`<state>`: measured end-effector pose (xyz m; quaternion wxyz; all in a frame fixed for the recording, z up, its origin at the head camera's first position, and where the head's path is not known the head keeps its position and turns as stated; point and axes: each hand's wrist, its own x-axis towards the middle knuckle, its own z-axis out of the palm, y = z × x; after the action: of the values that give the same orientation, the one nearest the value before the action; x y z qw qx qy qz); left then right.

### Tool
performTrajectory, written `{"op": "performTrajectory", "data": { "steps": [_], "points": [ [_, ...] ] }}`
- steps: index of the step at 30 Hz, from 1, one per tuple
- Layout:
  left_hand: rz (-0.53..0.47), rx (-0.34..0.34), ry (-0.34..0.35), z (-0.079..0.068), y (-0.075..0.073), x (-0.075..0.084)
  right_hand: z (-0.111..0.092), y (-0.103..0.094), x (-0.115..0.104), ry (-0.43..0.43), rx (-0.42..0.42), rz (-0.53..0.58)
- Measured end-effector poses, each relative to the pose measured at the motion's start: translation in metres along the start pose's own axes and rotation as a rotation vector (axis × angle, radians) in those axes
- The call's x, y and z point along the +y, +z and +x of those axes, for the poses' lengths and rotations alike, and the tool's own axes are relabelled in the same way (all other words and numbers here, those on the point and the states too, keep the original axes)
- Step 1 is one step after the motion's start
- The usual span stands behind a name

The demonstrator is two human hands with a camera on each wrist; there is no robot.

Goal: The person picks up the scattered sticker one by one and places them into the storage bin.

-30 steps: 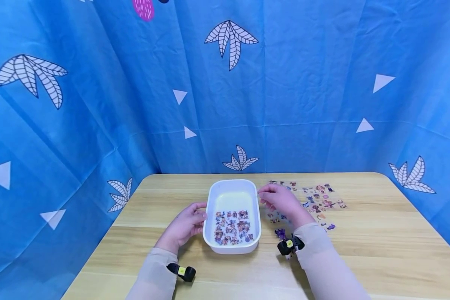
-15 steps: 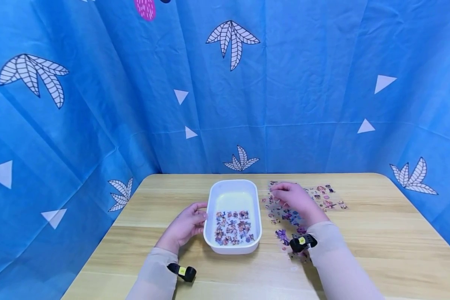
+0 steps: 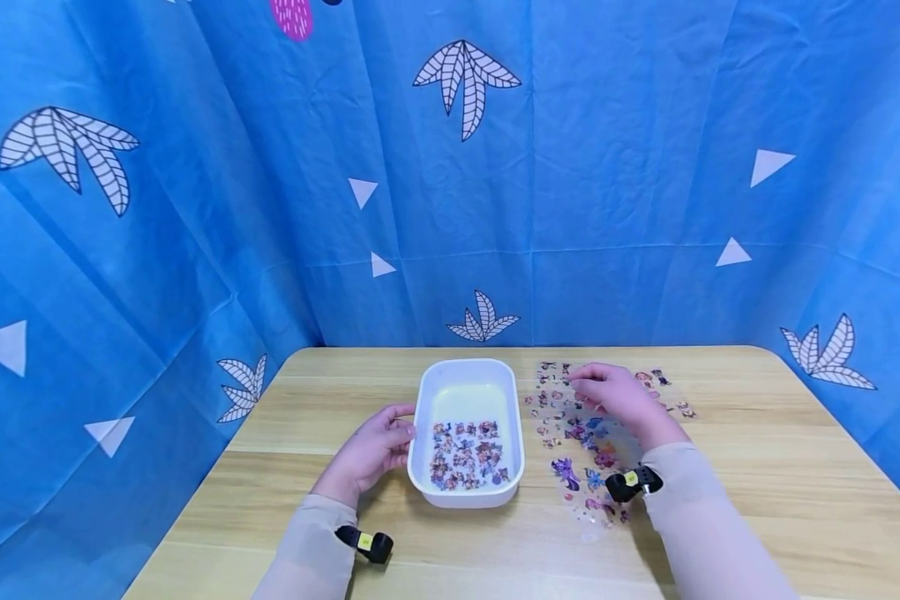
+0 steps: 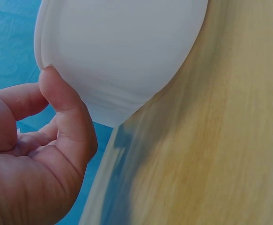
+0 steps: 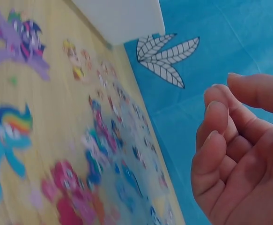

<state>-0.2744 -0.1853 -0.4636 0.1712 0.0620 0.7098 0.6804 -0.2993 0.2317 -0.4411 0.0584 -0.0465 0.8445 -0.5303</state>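
At the middle of the table, a white plastic tub [image 3: 504, 392] holds a patch of small cartoon stickers [image 3: 465, 457] toward its near end. My left hand [image 3: 373, 447] grips the tub's left side. In the left wrist view the thumb presses the tub's outer wall just below the rim. My right hand [image 3: 622, 400] hovers over clear sticker sheets to the tub's right, its fingers loosely curled with nothing between them. Beneath it lie printed cartoon ponies, among them a purple pony sticker [image 3: 565, 472] and a blue pony with a rainbow mane [image 5: 10, 140].
Another clear sheet of small figures [image 3: 551, 400] lies between the tub and my right hand. The wooden table [image 3: 765, 467] ends at the back against a blue patterned cloth [image 3: 630, 167]. Each wrist wears a black camera on a strap.
My right hand has moved away from the tub's right rim, rightward over the sticker sheets, uncovering more of them. The left hand and the tub have stayed in place.
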Motion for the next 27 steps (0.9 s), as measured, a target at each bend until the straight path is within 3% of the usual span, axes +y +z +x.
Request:
{"op": "performTrajectory", "data": {
  "steps": [10,20,27],
  "points": [
    [-0.003,0.003,-0.001,-0.001,0.001,0.002,-0.008,-0.021,0.013,0.015,-0.015,-0.053],
    [-0.009,0.001,-0.002,-0.001,0.000,0.002,-0.014,-0.040,0.035,0.094,-0.034,0.050],
    [-0.014,0.002,-0.003,-0.002,0.001,0.001,-0.013,-0.048,0.047,0.036,-0.047,-0.200]
  ]
}}
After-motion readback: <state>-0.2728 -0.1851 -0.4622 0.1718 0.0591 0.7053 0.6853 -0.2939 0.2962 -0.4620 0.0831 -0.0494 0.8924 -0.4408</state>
